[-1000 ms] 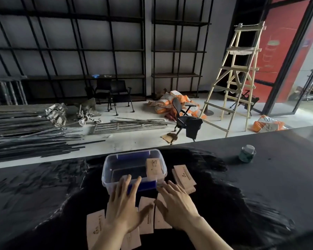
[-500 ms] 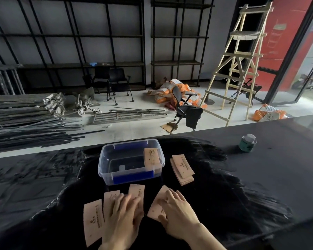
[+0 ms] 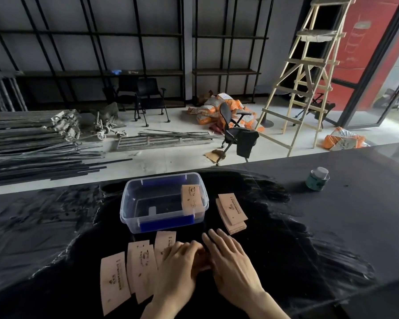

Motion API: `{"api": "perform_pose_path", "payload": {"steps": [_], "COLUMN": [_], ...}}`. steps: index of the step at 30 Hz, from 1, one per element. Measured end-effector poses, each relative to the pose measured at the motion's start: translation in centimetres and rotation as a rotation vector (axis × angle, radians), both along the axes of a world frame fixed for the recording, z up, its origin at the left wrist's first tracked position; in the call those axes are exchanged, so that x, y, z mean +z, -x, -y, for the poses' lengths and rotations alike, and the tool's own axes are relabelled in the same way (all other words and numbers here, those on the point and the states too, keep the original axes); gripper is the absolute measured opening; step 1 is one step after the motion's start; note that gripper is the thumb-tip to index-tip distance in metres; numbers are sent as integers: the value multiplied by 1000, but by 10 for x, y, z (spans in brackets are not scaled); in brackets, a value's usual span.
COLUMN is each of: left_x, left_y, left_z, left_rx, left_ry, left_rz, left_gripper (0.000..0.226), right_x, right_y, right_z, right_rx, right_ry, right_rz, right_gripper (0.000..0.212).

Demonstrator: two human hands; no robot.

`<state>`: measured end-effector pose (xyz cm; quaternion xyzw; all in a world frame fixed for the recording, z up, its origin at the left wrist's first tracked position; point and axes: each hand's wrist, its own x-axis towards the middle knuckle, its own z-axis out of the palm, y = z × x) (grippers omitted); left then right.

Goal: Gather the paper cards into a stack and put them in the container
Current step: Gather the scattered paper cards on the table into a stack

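Several tan paper cards (image 3: 138,265) lie fanned on the black table in front of me. A clear plastic container (image 3: 134,203) with blue clips stands just beyond them, one card (image 3: 191,199) leaning inside its right end. A small stack of cards (image 3: 232,212) rests to the container's right. My left hand (image 3: 177,268) lies on the right end of the fan, fingers bent over cards. My right hand (image 3: 230,261) presses flat beside it, touching it, with a card edge (image 3: 205,267) showing between them. Whether either hand grips a card is hidden.
A small green jar with a white lid (image 3: 317,179) stands at the table's far right. Beyond the table's far edge are the floor, an office chair (image 3: 237,134), a wooden ladder (image 3: 309,72), metal bars and shelving.
Both hands pulled back from the container to the cards near me, then slid together toward the middle. The card under my right hand moved left between the two hands.
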<state>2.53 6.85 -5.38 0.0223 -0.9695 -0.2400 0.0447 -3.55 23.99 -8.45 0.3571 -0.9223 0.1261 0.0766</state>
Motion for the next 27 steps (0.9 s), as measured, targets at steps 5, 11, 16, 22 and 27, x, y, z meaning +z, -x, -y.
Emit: {"api": "perform_pose_path", "payload": {"steps": [5, 11, 16, 22, 27], "left_x": [-13, -17, -22, -13, -8], "left_y": [-3, -5, -18, -9, -7], "left_z": [9, 44, 54, 56, 60], "left_rx": [227, 604, 688, 635, 561], "left_ry": [-118, 128, 192, -118, -349], "left_rz": [-178, 145, 159, 82, -147], "left_gripper": [18, 77, 86, 96, 78], "right_x": [-10, -10, -15, -14, -14], "right_y": [1, 8, 10, 11, 11], "right_z": [1, 9, 9, 17, 20], "right_rx": [7, -12, -6, 31, 52], "right_ry": [-21, -15, -7, -24, -8], "right_rz": [-25, 8, -4, 15, 32], "right_gripper": [62, 65, 63, 66, 64]}}
